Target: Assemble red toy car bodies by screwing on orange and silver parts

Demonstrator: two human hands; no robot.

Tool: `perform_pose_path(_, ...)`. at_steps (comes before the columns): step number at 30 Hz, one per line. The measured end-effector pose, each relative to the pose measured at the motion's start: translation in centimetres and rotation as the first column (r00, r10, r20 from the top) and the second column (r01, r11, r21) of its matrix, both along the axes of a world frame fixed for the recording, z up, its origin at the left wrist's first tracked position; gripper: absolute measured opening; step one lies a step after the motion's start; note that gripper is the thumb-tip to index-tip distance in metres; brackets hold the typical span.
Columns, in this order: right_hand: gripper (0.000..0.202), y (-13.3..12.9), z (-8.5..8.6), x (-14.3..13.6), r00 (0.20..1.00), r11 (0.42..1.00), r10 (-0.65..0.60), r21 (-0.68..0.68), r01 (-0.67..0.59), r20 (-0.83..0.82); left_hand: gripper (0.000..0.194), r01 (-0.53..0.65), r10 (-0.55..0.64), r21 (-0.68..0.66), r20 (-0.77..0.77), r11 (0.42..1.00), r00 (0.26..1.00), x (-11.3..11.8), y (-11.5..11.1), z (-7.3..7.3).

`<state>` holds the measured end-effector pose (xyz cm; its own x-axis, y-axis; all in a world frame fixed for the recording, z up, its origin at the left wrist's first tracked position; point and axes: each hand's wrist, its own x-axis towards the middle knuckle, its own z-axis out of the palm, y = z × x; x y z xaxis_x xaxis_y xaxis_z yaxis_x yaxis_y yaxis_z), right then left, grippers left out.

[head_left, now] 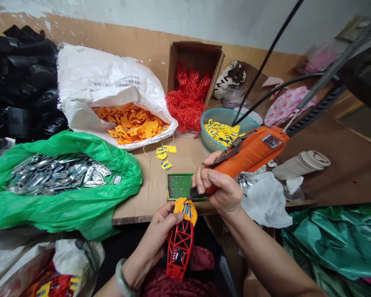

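My left hand point(160, 229) is closed around a toy car body point(181, 241) with a red lattice frame and an orange front panel, held above my lap. My right hand point(221, 185) grips an orange electric screwdriver point(247, 152), tilted down to the left. Its dark tip point(196, 193) meets the orange panel near the top edge; whether a screw sits under it is too small to tell. Just behind the tip lies a green mesh tray point(181, 185) with small metal bits, probably screws, at its left side.
A white sack point(111, 70) spills orange panels point(132, 123). Silvery parts point(62, 173) fill a green bag point(123, 165). Red frames point(188, 95) tumble from a carton point(216, 53); yellow pieces point(221, 131) lie in a teal bowl point(208, 142). Cables point(268, 53) hang at right, above a tumbler point(303, 165).
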<state>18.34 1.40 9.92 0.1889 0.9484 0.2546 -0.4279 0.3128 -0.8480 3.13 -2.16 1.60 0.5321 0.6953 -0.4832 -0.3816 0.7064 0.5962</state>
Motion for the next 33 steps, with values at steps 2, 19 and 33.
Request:
perform_pose_path(2, 0.02, -0.1, 0.0, -0.1, 1.0, 1.0, 0.008, -0.001, -0.008, -0.019, 0.043, 0.001, -0.001, 0.007, 0.001, 1.0, 1.0, -0.1, 0.0, -0.2)
perform_pose_path(19, 0.022, -1.1, -0.9, -0.8, 0.995, 0.995, 0.097, -0.009, -0.097, -0.02, 0.043, -0.025, 0.025, 0.031, 0.018, 0.999, 1.0, 0.2, 0.0, 0.3)
perform_pose_path(33, 0.019, -1.1, -0.9, -1.1, 0.994, 0.994, 0.101, 0.038, -0.1, -0.035, 0.035, 0.05, -0.049, -0.021, 0.068, 0.999, 0.996, 0.1, -0.1, -0.3)
